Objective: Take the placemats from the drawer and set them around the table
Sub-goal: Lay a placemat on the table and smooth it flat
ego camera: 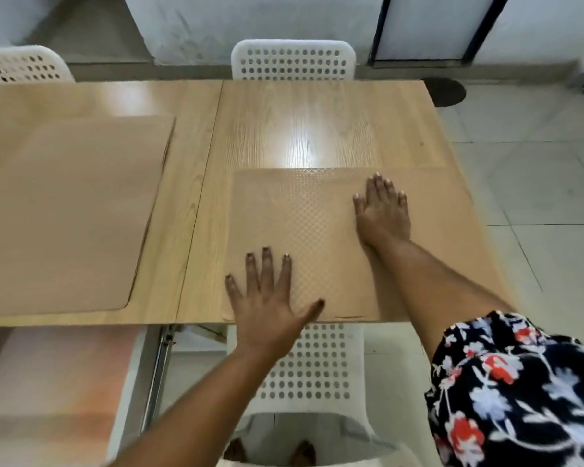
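Observation:
A tan placemat (317, 214) with a dotted texture lies flat on the right half of the wooden table (284, 123), reaching the near edge. My left hand (267, 298) rests flat on its near left corner, fingers spread. My right hand (381, 210) presses flat on the mat's right middle, fingers apart. Neither hand holds anything. A second tan placemat (68, 214) lies flat on the left half of the table. No drawer is in view.
White perforated chairs stand at the far side (292, 60), the far left (21, 64), and tucked under the near edge (314, 362). A seam (203, 197) splits the tabletop. Tiled floor (536, 197) lies to the right. An orange-pink surface (48, 375) sits lower left.

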